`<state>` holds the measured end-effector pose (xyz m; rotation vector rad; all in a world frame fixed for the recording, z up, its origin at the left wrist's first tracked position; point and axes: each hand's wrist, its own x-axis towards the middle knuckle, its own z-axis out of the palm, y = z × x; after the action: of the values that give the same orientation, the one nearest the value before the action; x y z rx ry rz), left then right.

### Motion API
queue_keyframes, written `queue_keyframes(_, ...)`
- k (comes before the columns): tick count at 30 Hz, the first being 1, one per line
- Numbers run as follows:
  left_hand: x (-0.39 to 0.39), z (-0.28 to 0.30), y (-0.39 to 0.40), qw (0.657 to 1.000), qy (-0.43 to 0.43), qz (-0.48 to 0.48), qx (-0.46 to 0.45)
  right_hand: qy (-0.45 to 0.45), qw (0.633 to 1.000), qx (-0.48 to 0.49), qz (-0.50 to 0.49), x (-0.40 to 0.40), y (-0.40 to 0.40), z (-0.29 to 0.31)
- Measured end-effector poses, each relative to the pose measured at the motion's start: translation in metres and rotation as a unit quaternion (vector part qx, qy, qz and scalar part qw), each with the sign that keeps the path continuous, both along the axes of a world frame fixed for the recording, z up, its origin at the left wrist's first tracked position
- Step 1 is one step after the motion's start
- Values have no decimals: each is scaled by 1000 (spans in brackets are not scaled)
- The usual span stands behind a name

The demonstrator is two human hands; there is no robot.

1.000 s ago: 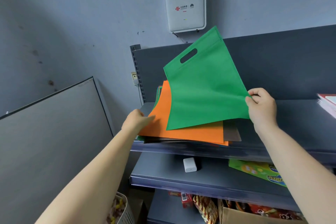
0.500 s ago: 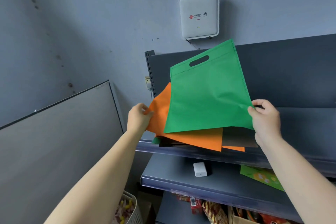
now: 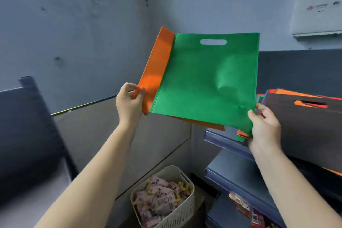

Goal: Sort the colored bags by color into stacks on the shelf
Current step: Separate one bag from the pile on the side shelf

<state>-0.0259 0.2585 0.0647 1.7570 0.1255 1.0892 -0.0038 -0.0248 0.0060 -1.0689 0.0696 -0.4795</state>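
Two flat bags are held up in the air, well left of the shelf, both upright with their handle edges at the top. Left hand reaches forward on an extended arm, its grip pinched on the lower left edge of the orange bag, thumb toward the camera. That bag sits behind the green bag, showing as a strip along its left side and below its bottom edge. Green bag's cut-out handle faces up; its faces look roughly square, bottom edge sloping down to the right. Right hand grips its lower right corner, fingers curled behind. Just right, a dark bag tops the mixed stack on the shelf.
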Motion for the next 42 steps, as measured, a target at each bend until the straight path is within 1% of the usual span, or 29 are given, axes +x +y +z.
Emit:
queue_keyframes(4,-74,-11,70,995,-27,83,-51,-15,996,14,82,-19,95,0)
queue_keyframes(7,-138,-23,115,986,-46,146,-68,-8,983,31,179,-50,162,-1)
queue_keyframes(10,-204,-39,158,972,-27,218,-87,10,956,58,286,-85,222,-6)
queue_keyframes(13,-269,-55,194,951,-10,296,-93,24,926,78,369,-119,271,-9)
queue_keyframes(15,-308,-63,210,936,-11,340,-95,33,905,83,417,-139,299,-12)
queue_keyframes(20,-391,-79,232,905,8,410,-109,70,852,109,508,-186,354,-18)
queue_keyframes(24,-436,-89,252,884,24,447,-137,82,827,110,545,-218,386,-20)
queue_keyframes(28,-470,-100,273,866,66,476,-135,94,810,98,570,-242,412,-19)
queue_keyframes(32,-498,-113,296,845,139,497,-140,99,807,88,575,-259,431,-22)
queue_keyframes(37,-521,-126,318,806,255,526,-94,107,807,78,575,-285,454,-29)
queue_keyframes(42,-537,-130,329,779,301,545,-73,103,799,81,587,-308,469,-34)
